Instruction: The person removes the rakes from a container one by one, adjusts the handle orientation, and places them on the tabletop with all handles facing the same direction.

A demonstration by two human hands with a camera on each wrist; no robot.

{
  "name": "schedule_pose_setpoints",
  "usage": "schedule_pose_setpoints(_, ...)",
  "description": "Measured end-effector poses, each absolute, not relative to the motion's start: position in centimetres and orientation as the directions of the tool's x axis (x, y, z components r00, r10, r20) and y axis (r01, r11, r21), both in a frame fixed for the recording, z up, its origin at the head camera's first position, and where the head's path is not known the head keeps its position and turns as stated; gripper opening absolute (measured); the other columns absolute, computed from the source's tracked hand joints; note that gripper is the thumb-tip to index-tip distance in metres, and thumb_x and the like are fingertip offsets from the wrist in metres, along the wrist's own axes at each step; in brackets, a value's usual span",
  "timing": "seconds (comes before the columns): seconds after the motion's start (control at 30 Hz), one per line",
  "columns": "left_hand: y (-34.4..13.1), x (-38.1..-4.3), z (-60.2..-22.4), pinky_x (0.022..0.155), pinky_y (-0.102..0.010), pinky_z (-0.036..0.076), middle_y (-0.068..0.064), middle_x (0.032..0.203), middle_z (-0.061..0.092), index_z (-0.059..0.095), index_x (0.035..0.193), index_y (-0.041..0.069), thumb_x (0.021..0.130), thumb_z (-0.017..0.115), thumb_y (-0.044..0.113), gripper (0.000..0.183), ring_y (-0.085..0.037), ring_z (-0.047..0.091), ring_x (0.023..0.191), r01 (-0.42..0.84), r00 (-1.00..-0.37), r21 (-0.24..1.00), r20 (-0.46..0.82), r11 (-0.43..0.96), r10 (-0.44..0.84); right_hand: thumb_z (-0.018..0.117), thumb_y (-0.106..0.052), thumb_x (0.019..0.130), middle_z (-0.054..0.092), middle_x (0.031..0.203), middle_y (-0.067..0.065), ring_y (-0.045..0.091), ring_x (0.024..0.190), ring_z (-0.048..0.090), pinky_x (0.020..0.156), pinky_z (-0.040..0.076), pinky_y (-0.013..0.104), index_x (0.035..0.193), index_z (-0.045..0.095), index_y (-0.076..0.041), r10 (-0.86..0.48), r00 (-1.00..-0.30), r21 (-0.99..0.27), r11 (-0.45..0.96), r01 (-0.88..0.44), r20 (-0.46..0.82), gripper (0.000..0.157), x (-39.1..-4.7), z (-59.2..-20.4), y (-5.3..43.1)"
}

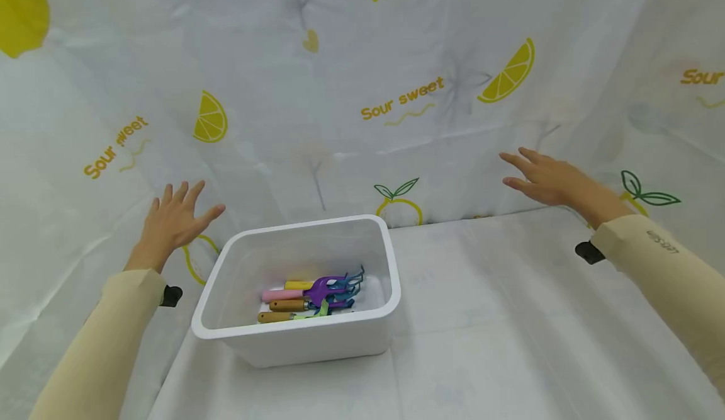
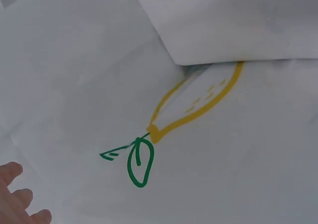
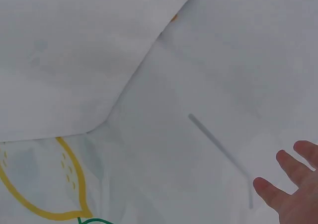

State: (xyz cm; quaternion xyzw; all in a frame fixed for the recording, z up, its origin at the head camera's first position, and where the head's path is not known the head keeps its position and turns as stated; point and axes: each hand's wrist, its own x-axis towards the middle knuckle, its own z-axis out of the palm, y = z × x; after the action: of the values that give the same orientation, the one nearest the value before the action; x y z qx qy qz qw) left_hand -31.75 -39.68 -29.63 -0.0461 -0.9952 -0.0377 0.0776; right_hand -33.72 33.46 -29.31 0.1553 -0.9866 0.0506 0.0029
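In the head view my left hand (image 1: pixel 175 218) is raised with spread fingers, up and left of a white plastic bin (image 1: pixel 294 338). My right hand (image 1: pixel 546 177) is held out at the far right, fingers extended, holding nothing. Inside the bin lie several small garden hand tools: a purple trowel (image 1: pixel 320 290) with a pink handle (image 1: pixel 282 295), blue rakes (image 1: pixel 352 288), a yellow handle (image 1: pixel 298 285) and two wooden handles (image 1: pixel 275 317). The tools overlap, so parts are hidden. The wrist views show only fingertips of the left hand (image 2: pixel 20 204) and of the right hand (image 3: pixel 295 184).
A white cloth covers the table (image 1: pixel 476 319), with the bin on its left half. Behind it hangs a white curtain (image 1: pixel 317 105) printed with lemons and lettering, which also runs along both sides. Each wrist wears a black strap device (image 1: pixel 171 295).
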Motion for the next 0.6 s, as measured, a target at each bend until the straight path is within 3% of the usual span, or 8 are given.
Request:
schedule_pose_setpoints(0.2,-38.7,-30.9,-30.1,0.115,-0.081,0.01,-0.04,0.164,0.015,0.011,0.166,0.006,0.103,0.034,0.07,0.093,-0.067,0.006,0.149,0.11,-0.984,0.161,0.16,0.981,0.084,0.042,-0.052,0.109,0.017,0.166,0.034,0.063,0.143,0.031,0.107,0.031,0.079,0.165,0.021,-0.014,-0.357,-0.933,-0.096,0.928,-0.36,0.046,0.071,-33.0,-29.4,31.7)
schedule_pose_setpoints(0.43,-36.6,-28.8,-31.0,0.106,-0.086,0.02,-0.033,0.168,0.014,0.002,0.167,0.011,0.105,0.035,0.065,0.089,-0.063,0.014,0.151,0.082,-0.994,0.426,0.105,0.901,0.041,0.046,-0.049,0.109,0.02,0.167,0.029,0.058,0.145,0.034,0.108,0.034,0.078,0.165,0.021,-0.018,-0.418,-0.907,-0.153,0.894,-0.42,0.05,0.069,-31.4,-29.4,28.9)
schedule_pose_setpoints(0.6,-35.3,-27.1,-31.9,0.11,-0.081,0.027,-0.035,0.166,0.021,0.005,0.167,0.012,0.107,0.038,0.059,0.083,-0.062,0.024,0.148,0.087,-0.995,0.617,0.093,0.782,0.038,0.045,-0.05,0.109,0.023,0.169,0.022,0.051,0.146,0.04,0.109,0.036,0.075,0.166,0.022,-0.025,-0.457,-0.887,-0.185,0.868,-0.46,0.061,0.066,-29.9,-29.3,26.7)
